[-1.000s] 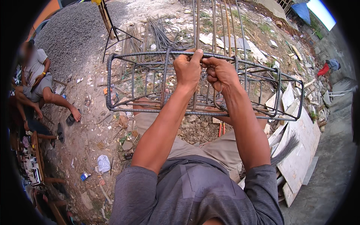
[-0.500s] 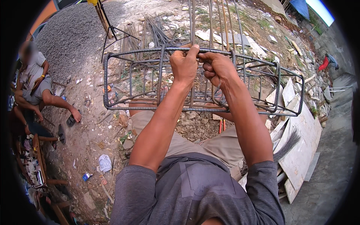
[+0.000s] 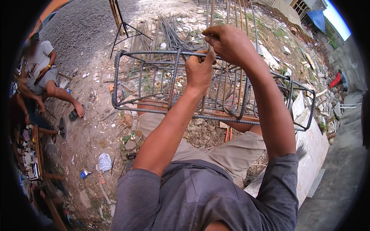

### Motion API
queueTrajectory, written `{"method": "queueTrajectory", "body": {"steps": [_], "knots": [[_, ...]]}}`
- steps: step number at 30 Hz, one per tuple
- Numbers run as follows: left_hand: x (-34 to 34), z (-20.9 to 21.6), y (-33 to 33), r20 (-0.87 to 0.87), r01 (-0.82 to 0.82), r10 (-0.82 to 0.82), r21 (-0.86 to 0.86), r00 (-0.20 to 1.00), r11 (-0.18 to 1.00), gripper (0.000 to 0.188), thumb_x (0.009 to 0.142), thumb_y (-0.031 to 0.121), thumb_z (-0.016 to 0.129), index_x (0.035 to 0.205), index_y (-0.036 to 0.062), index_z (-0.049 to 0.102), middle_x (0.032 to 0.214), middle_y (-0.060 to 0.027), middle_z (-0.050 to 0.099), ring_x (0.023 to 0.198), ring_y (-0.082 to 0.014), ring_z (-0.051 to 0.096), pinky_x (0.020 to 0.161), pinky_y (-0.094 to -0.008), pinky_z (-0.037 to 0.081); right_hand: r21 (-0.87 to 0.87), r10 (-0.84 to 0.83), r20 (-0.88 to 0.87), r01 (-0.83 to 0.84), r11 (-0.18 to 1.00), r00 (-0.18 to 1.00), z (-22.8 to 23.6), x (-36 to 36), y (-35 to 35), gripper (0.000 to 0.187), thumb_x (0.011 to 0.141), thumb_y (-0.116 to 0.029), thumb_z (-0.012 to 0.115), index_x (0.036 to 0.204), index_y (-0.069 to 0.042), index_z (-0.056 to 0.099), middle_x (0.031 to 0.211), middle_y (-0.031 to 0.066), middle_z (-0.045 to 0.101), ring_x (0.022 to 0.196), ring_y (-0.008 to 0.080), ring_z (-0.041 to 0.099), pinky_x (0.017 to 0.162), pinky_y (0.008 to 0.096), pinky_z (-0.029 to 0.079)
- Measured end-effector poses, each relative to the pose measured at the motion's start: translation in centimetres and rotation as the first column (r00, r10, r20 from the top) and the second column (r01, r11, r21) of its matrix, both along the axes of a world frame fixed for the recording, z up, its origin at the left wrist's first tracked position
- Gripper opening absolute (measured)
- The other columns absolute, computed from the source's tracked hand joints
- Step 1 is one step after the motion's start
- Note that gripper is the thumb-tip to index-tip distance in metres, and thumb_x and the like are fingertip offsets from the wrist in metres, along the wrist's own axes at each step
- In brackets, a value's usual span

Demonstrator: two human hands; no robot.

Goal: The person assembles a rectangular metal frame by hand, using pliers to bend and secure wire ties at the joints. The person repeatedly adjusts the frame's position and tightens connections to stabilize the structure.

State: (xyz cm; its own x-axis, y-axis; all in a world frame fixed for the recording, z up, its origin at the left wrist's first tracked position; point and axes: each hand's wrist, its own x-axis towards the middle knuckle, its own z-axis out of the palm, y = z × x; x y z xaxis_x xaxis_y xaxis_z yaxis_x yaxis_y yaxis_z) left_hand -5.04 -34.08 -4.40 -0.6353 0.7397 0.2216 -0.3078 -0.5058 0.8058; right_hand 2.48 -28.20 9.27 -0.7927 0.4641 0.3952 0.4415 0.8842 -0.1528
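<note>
A long cage of ribbed steel rebar lies across in front of me, above my knees, its right end lower than its left. My left hand is closed at the cage's far top bar, thumb raised beside an upright bar. Above that same bar, my right hand is raised with its fingers drawn together to the left. Whatever its fingertips may hold is too small to make out. Several square stirrups show inside the cage to the right of my left hand.
Red-handled pliers lie on the ground between my legs. Pale broken panels lie at the right. Loose bent rebar and a tripod stand beyond the cage. Another person sits at the far left, near a gravel heap.
My right hand has lifted off the top bar, up and away from my left hand. The cage's right end has dropped a little. My left hand stays at the bar.
</note>
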Motion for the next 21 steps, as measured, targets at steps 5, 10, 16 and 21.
{"method": "queueTrajectory", "body": {"steps": [5,10,16,21], "knots": [[-0.2,0.3,0.2,-0.025,-0.016,0.016,-0.006,1.0,1.0,0.026,0.099,0.022,0.072,0.082,0.0023,0.069,0.067,0.0066,0.057,0.061,-0.0023,0.042,0.054,-0.0279,0.03,0.117,-0.164,0.401,0.127,0.985,0.901,0.5,-4.8,2.5,0.023,0.087,-0.024,0.071,0.096,-0.004,0.08,0.092,0.02,0.078,0.086,0.036,0.077,0.08,0.0464,0.061],[-0.8,-0.1,0.0,-0.079,-0.079,0.076,-0.046,0.994,0.996,0.034,0.097,0.025,0.073,0.074,-0.0001,0.068,0.066,0.001,0.061,0.062,-0.0067,0.049,0.057,-0.0313,0.038,0.088,-0.196,0.358,0.176,0.98,0.913,-0.2,-6.6,0.4,0.023,0.082,-0.018,0.067,0.093,-0.003,0.08,0.094,0.0189,0.079,0.088,0.0341,0.078,0.078,0.0446,0.063],[-1.2,0.3,-0.3,-0.188,-0.12,0.093,-0.134,0.978,0.984,0.033,0.097,0.026,0.073,0.081,-0.003,0.074,0.063,-0.004,0.063,0.06,-0.0098,0.051,0.058,-0.0342,0.041,-0.118,-0.225,0.246,0.26,0.959,0.943,-0.9,-6.2,1.1,0.026,0.082,-0.02,0.067,0.094,-0.001,0.08,0.093,0.0198,0.079,0.087,0.0348,0.078,0.079,0.0438,0.063],[-1.3,1.0,-1.0,-0.203,-0.089,0.049,-0.195,0.978,0.977,0.034,0.098,0.028,0.072,0.085,-0.0028,0.074,0.064,-0.0056,0.063,0.061,-0.0103,0.051,0.059,-0.0351,0.041,-0.089,-0.196,0.289,0.231,0.969,0.937,-0.2,-6.5,0.5,0.026,0.082,-0.02,0.069,0.095,-0.001,0.08,0.094,0.0222,0.078,0.088,0.0366,0.078,0.081,0.0447,0.062]]}}
